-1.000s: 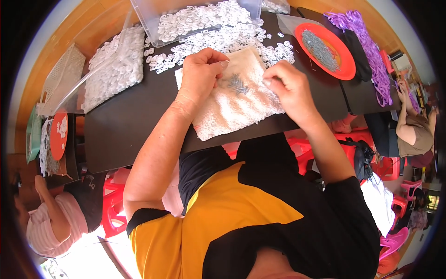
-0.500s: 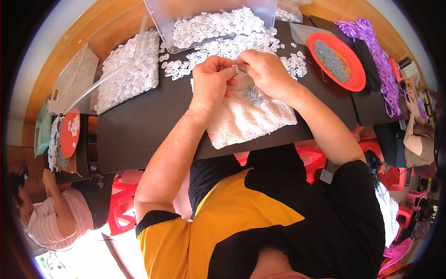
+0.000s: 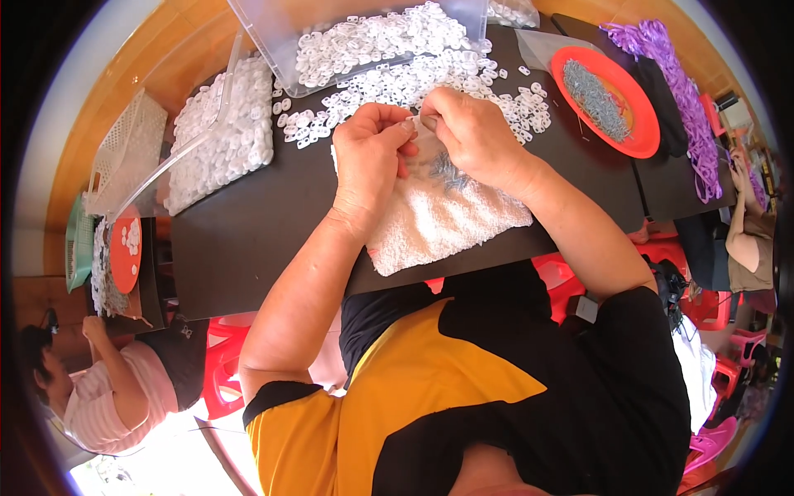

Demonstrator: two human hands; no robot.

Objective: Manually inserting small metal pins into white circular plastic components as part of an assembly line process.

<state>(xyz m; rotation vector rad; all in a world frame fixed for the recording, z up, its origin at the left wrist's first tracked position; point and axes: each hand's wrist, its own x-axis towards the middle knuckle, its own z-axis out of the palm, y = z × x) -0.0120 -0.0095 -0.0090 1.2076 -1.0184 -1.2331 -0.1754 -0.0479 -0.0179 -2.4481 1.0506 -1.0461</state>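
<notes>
Left hand (image 3: pixel 374 153) and right hand (image 3: pixel 481 139) brought together, fingertips bent inward; cannot tell what, if anything, they grip. Just below grip: cream towel (image 3: pixel 451 231) with grey pins (image 3: pixel 449 172). Beyond: clear bin (image 3: pixel 275 37) of white pieces (image 3: pixel 380 40), more spilled in front; right: red plate (image 3: pixel 645 134) of grey pins.

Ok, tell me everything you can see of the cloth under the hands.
The cloth is whitish-cream, with a fuzzy, towel-like look. It lies slightly rumpled on the dark tabletop, set at a slant, its near edge close to the table's front edge. A small loose heap of thin grey pieces, metallic-looking, rests on it. The left hand and right hand hide some of its far part; whether they touch it I cannot tell.
</notes>
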